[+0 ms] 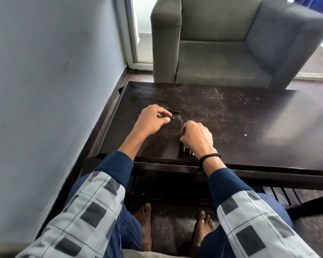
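Two hands of mine are over the dark tabletop. My left hand is nearer the left edge, and its thumb and first finger pinch a small shiny piece. Just past those fingertips a thin dark blue stick lies flat. My right hand is close to the front edge, fingers curled round a black tool whose toothed end pokes out under my wrist.
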`<state>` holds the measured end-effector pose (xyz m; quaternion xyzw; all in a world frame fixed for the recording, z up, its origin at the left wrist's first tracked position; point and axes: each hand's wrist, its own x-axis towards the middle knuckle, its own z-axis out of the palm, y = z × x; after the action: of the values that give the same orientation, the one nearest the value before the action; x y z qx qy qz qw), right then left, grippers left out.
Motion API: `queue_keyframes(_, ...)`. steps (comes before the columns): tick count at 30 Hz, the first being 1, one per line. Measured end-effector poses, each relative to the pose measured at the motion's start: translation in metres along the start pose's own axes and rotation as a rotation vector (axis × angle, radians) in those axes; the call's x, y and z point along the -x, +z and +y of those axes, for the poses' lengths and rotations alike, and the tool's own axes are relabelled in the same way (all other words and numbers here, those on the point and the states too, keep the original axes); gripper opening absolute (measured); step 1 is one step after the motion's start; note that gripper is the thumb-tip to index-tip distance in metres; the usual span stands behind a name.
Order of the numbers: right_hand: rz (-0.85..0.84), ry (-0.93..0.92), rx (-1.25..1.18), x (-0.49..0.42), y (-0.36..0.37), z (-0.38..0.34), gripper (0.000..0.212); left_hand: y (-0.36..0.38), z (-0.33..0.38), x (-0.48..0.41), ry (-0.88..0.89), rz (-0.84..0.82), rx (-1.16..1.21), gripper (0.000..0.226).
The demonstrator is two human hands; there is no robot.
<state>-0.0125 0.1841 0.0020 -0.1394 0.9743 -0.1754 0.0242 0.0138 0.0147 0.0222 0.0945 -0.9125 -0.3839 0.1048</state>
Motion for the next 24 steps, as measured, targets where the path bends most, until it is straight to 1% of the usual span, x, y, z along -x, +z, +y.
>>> queue_keyframes(5, -0.077, -0.017, -0.056, -0.007, 0.004, -0.007, 0.032, -0.024, 0.01, 0.003, -0.056, 0.019, 0.238, 0.02)
queue_keyframes(7, -0.087, -0.022, -0.071, -0.008, 0.005, -0.009, 0.032, -0.031, 0.008, 0.006, -0.064, 0.028, 0.264, 0.02)
queue_keyframes(10, -0.099, -0.026, -0.087, -0.007, 0.008, -0.01, 0.026, -0.033, -0.003, 0.009, -0.114, 0.014, 0.292, 0.019)
queue_keyframes(12, -0.104, -0.036, -0.1, -0.004, 0.009, -0.01, 0.027, -0.031, -0.007, 0.008, -0.145, 0.005, 0.295, 0.018)
queue_keyframes(15, -0.108, -0.01, -0.19, -0.002, 0.008, -0.009, 0.028, -0.023, -0.004, 0.002, -0.177, -0.039, 0.286, 0.02)
queue_keyframes(17, -0.14, 0.067, -0.364, -0.004, 0.007, -0.009, 0.032, -0.016, 0.0, -0.002, -0.216, -0.058, 0.285, 0.024)
queue_keyframes(19, -0.195, 0.176, -0.654, -0.005, 0.004, -0.011, 0.037, -0.009, 0.002, -0.004, -0.275, -0.061, 0.307, 0.032)
queue_keyframes(21, -0.27, 0.255, -0.922, -0.004, -0.001, -0.014, 0.04, -0.004, 0.009, -0.003, -0.367, -0.072, 0.405, 0.039)
queue_keyframes(22, -0.291, 0.263, -1.002, -0.003, -0.003, -0.015, 0.041, -0.002, 0.013, -0.001, -0.418, -0.082, 0.477, 0.038)
queue_keyframes(24, -0.309, 0.224, -1.048, 0.0, -0.007, -0.016, 0.037, 0.0, 0.021, 0.003, -0.483, -0.086, 0.618, 0.032)
